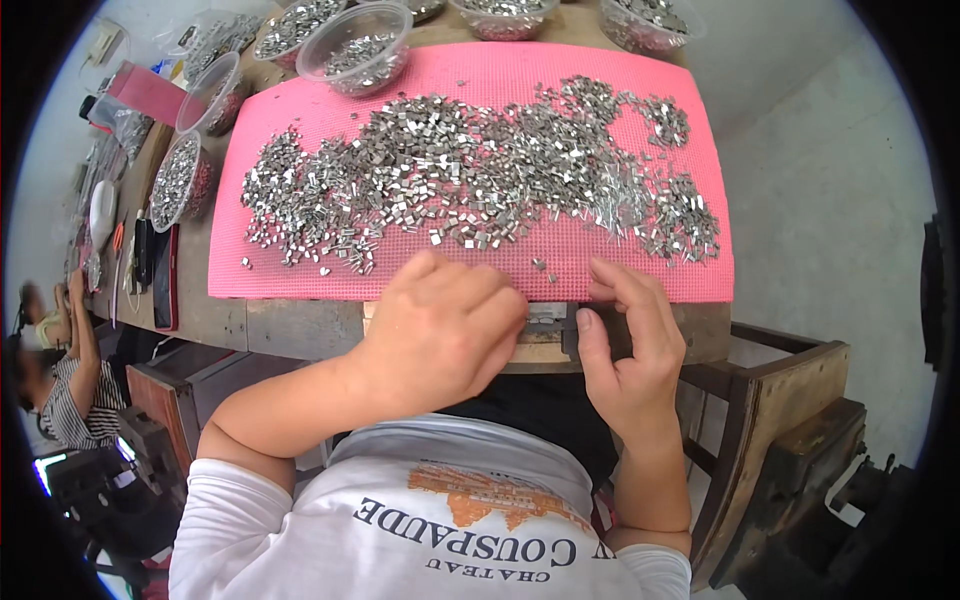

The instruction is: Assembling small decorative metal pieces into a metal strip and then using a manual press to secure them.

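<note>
A pink textured mat (pixel 330 285) lies over the table, with a wide heap of small shiny metal pieces (pixel 450 165) spread across it. At the mat's near edge my left hand (pixel 445 330) is closed, its fingers curled inward; whatever they grip is hidden. To its right, my right hand (pixel 640 345) has thumb and forefinger apart, and no object shows between them. A small grey metal block (pixel 546 313) sits at the table's front edge between both hands. Just beyond the hands, a few loose metal pieces (pixel 540 265) lie on the mat.
Clear plastic bowls with metal pieces line the far side, one bowl (pixel 355 60) standing on the mat. Another bowl (pixel 178 185) is at the left, near a dark red case (pixel 167 280). A wooden stand (pixel 780 400) is at the right. Other people (pixel 75 390) sit far left.
</note>
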